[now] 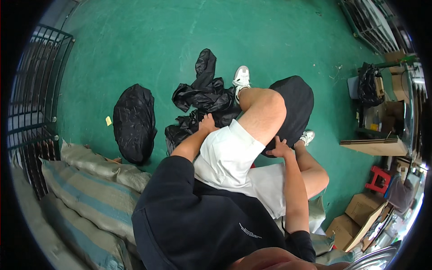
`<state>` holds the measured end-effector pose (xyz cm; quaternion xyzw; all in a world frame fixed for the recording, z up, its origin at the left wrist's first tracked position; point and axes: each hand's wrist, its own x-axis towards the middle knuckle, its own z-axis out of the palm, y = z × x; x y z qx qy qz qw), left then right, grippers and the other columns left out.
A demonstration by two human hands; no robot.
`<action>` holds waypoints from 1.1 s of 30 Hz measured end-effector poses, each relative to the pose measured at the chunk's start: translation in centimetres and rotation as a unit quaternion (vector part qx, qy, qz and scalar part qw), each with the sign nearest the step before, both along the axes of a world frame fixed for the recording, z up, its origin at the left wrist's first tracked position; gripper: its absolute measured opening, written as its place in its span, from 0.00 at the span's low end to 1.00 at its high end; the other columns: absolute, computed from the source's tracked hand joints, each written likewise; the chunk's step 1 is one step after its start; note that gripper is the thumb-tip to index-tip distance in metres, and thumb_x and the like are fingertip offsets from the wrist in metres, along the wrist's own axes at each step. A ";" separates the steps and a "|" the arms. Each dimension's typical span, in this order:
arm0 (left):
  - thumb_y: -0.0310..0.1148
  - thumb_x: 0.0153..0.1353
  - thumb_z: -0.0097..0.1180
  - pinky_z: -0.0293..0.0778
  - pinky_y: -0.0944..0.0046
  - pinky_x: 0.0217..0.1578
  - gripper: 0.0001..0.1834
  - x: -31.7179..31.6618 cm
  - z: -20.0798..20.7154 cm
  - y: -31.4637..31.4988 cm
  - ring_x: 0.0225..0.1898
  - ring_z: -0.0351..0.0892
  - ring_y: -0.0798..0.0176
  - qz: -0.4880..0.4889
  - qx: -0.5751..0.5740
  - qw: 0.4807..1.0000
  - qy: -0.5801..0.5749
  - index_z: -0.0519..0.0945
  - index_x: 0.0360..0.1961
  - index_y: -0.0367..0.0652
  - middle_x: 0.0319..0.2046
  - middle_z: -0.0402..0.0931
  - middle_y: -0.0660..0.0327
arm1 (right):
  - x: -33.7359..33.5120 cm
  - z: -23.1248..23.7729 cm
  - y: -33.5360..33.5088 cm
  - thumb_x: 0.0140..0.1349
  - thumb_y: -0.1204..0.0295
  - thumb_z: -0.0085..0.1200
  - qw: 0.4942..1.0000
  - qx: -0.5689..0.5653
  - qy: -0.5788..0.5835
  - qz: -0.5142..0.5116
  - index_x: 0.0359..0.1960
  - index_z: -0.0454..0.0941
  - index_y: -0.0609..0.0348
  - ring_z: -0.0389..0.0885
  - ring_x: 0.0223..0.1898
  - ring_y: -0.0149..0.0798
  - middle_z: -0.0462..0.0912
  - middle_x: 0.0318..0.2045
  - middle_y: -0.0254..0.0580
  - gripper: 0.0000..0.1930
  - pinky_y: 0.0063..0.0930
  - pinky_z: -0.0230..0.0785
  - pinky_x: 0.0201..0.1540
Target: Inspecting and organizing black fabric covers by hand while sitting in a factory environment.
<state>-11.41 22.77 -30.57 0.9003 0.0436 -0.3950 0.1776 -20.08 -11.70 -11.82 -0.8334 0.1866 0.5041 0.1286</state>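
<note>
Fingers of my left hand are bunched together on the crumpled black plastic bag that lies spread on the green floor ahead of my raised knee; they are pinched on a fold of its near edge. My right hand reaches under my right thigh, fingers spread apart and pressed against the lower side of the full black sack, which stands on the floor just beyond my knee. I cannot tell whether that hand has a real grip or only rests there. My white shorts and bare leg cross between the two hands, and my white sneaker sits touching the far side of the crumpled bag, with the other shoe peeking out beside the sack. To my left, well apart from the hands, another stuffed black sack lies on the floor. Near it, striped woven sacks are piled along my left side. On my right are cardboard boxes, a small red stool and a flat wooden board.
</note>
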 end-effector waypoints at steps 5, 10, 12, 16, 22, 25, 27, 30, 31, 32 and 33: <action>0.49 0.40 0.76 0.59 0.43 0.64 0.58 1.0 3.7 -5.0 0.69 0.54 0.41 0.194 -0.003 0.973 -0.121 0.52 0.66 0.45 0.69 0.46 0.42 | -0.8 -1.1 -0.8 0.43 0.51 0.70 1.000 -0.004 -0.013 -0.007 0.73 0.44 0.48 0.72 0.58 0.66 0.54 0.63 0.74 0.58 0.42 0.67 0.61; 0.48 0.38 0.77 0.43 0.38 0.69 0.59 6.3 2.2 -5.0 0.74 0.37 0.43 0.062 0.074 0.953 -0.286 0.53 0.69 0.46 0.73 0.37 0.44 | -1.4 -5.5 -2.5 0.41 0.50 0.71 0.999 0.027 -0.013 0.046 0.73 0.41 0.48 0.70 0.59 0.66 0.57 0.61 0.81 0.61 0.43 0.66 0.62; 0.48 0.42 0.75 0.49 0.38 0.67 0.53 8.9 1.6 -4.8 0.72 0.47 0.46 -0.067 0.056 0.947 -0.310 0.59 0.67 0.47 0.71 0.49 0.47 | -2.0 -7.3 -3.2 0.40 0.50 0.71 0.997 0.041 -0.030 0.050 0.73 0.42 0.48 0.70 0.60 0.66 0.57 0.61 0.82 0.61 0.43 0.66 0.62; 0.41 0.48 0.66 0.55 0.39 0.64 0.36 13.0 -0.2 -3.0 0.62 0.69 0.50 -0.198 0.071 0.977 -0.042 0.69 0.60 0.46 0.59 0.71 0.51 | -1.4 -7.6 -2.9 0.37 0.48 0.72 0.989 0.080 -0.043 0.113 0.73 0.40 0.45 0.68 0.60 0.70 0.58 0.61 0.82 0.64 0.43 0.65 0.63; 0.42 0.52 0.55 0.59 0.44 0.64 0.26 8.3 0.9 -0.5 0.58 0.76 0.52 -0.146 0.101 0.984 -0.007 0.78 0.53 0.44 0.56 0.77 0.53 | 0.6 -1.1 -2.4 0.40 0.39 0.67 0.998 0.046 0.035 0.040 0.73 0.45 0.52 0.59 0.67 0.67 0.53 0.66 0.77 0.63 0.44 0.57 0.67; 0.44 0.54 0.55 0.70 0.50 0.57 0.23 7.3 4.3 2.4 0.56 0.77 0.52 -0.113 0.140 0.983 0.022 0.82 0.50 0.46 0.54 0.78 0.55 | 1.4 -0.2 -3.8 0.40 0.40 0.67 0.995 0.069 0.050 0.044 0.73 0.49 0.52 0.60 0.68 0.60 0.56 0.67 0.71 0.60 0.44 0.58 0.67; 0.43 0.51 0.55 0.75 0.52 0.51 0.24 6.1 5.9 5.6 0.53 0.79 0.50 -0.083 0.163 0.983 -0.002 0.83 0.48 0.44 0.50 0.81 0.52 | 2.2 -0.4 -4.7 0.44 0.42 0.66 0.995 0.077 0.022 0.057 0.70 0.57 0.55 0.65 0.65 0.57 0.63 0.65 0.65 0.53 0.42 0.61 0.66; 0.45 0.53 0.56 0.75 0.52 0.51 0.24 4.9 8.0 10.3 0.53 0.79 0.48 -0.029 0.175 0.984 -0.013 0.83 0.47 0.43 0.50 0.80 0.51 | 2.3 -1.8 -5.6 0.51 0.45 0.61 0.987 0.130 -0.090 0.041 0.58 0.73 0.62 0.75 0.59 0.51 0.77 0.56 0.57 0.39 0.37 0.65 0.61; 0.46 0.56 0.57 0.75 0.52 0.53 0.23 5.1 8.7 11.2 0.54 0.78 0.48 -0.028 0.173 0.984 -0.002 0.82 0.48 0.43 0.52 0.79 0.51 | 2.4 -0.1 -5.4 0.52 0.45 0.61 0.983 0.144 -0.108 0.026 0.57 0.73 0.64 0.74 0.59 0.52 0.76 0.56 0.58 0.38 0.39 0.66 0.61; 0.47 0.58 0.56 0.75 0.50 0.52 0.23 3.9 10.3 12.3 0.53 0.78 0.46 0.000 0.169 0.985 -0.034 0.83 0.46 0.41 0.50 0.79 0.49 | 3.0 0.0 -5.3 0.54 0.46 0.59 0.975 0.188 -0.118 0.026 0.57 0.72 0.64 0.74 0.59 0.51 0.76 0.56 0.58 0.37 0.39 0.66 0.60; 0.48 0.59 0.56 0.75 0.49 0.51 0.23 3.5 11.8 12.6 0.52 0.78 0.44 0.019 0.163 0.984 -0.068 0.83 0.45 0.40 0.48 0.80 0.47 | 2.9 0.9 -5.2 0.56 0.48 0.58 0.971 0.191 -0.142 0.026 0.57 0.72 0.64 0.74 0.59 0.51 0.76 0.56 0.57 0.35 0.39 0.66 0.60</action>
